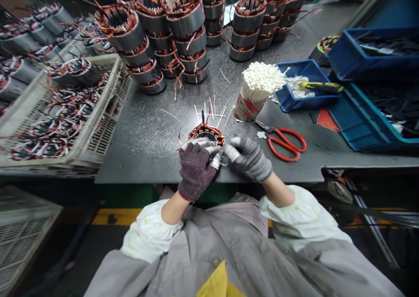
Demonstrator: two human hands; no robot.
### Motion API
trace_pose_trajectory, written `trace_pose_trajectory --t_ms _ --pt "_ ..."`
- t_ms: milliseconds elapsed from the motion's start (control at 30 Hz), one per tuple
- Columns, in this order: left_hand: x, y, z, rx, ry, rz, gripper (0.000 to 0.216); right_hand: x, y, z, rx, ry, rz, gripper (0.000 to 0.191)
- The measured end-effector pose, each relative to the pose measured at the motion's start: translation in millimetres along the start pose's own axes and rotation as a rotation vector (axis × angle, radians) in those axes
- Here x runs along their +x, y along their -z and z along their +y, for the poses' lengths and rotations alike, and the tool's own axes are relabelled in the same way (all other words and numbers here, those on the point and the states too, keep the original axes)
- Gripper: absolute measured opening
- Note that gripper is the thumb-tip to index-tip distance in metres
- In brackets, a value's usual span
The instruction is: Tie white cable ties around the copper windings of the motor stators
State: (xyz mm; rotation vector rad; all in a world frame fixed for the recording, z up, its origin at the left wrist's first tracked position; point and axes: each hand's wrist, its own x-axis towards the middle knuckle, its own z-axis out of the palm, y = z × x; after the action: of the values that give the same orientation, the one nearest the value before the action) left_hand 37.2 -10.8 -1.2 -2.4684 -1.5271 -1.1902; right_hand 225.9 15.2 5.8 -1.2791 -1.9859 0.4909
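A small motor stator (207,133) with copper windings lies near the front edge of the table, and white strips and a dark lead stick up around its far side. My left hand (197,168), in a dark maroon glove with bare or taped fingertips, is closed over its near side. Just to the right, my right hand (251,158), in a grey glove with wrapped fingertips, is pinched on a thin white cord (224,160) that loops beside the stator. The fingertips partly cover the cord.
Scissors (288,145) with red handles lie right of my right hand. Behind them stands a holder (246,107) packed with white ties. Blue bins (284,97) fill the right side, one with a screwdriver (322,87). Stacked stators (188,26) stand behind; a crate (108,96) is left.
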Motion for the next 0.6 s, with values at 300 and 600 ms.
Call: trace_pose_trajectory --t_ms 300,600 --pt "-1 1 -1 -0.005 0.035 -0.052 0.015 2 5 -7 0.225 0.089 0.027 0.034" --pt "3 5 1 -0.04 -0.001 -0.057 0.016 -9 28 4 0.326 -0.061 0.005 0.036"
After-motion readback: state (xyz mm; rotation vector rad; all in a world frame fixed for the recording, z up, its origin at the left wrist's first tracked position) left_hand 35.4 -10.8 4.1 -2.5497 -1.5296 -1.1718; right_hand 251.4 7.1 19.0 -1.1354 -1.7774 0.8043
